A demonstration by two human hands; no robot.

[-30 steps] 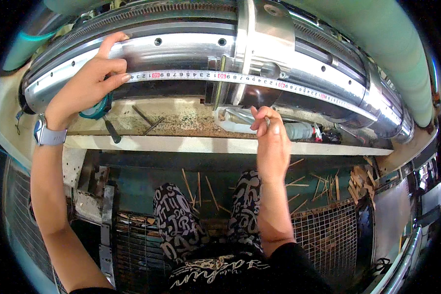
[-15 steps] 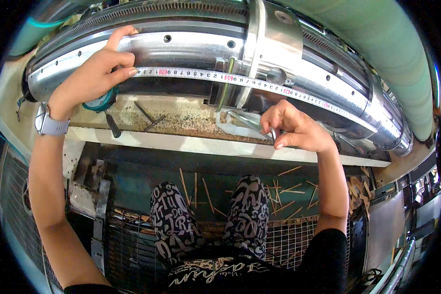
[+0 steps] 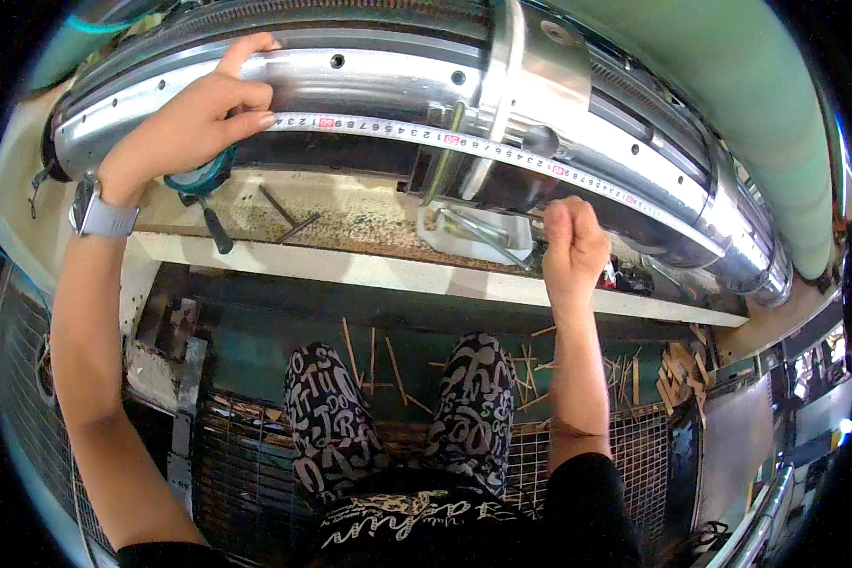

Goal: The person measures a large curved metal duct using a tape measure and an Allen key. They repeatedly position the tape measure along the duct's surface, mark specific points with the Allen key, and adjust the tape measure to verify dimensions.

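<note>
A white tape measure blade [image 3: 379, 127] stretches along the front of a shiny metal cylinder [image 3: 379, 85]. At its left end my left hand [image 3: 199, 118] presses the blade with the thumb, its index finger reaching over the cylinder's upper face. The teal tape measure case [image 3: 204, 176] shows partly below that hand. My right hand [image 3: 577, 244] is closed in a fist under the cylinder, right of a white plastic tray [image 3: 435, 232]. What it holds, if anything, is hidden. Metal rods [image 3: 488, 237] lie in the tray.
Two thin dark rods [image 3: 289, 216] and a black-handled tool [image 3: 218, 227] rest on the cream ledge [image 3: 350, 267]. A large green roller [image 3: 738, 85] runs along the right. Below are wire grating [image 3: 639, 454] and scattered wooden sticks [image 3: 393, 369].
My right hand has moved right, away from the tray, and turned from a pinch into a fist. The left hand stays on the tape blade; the view has shifted slightly.
</note>
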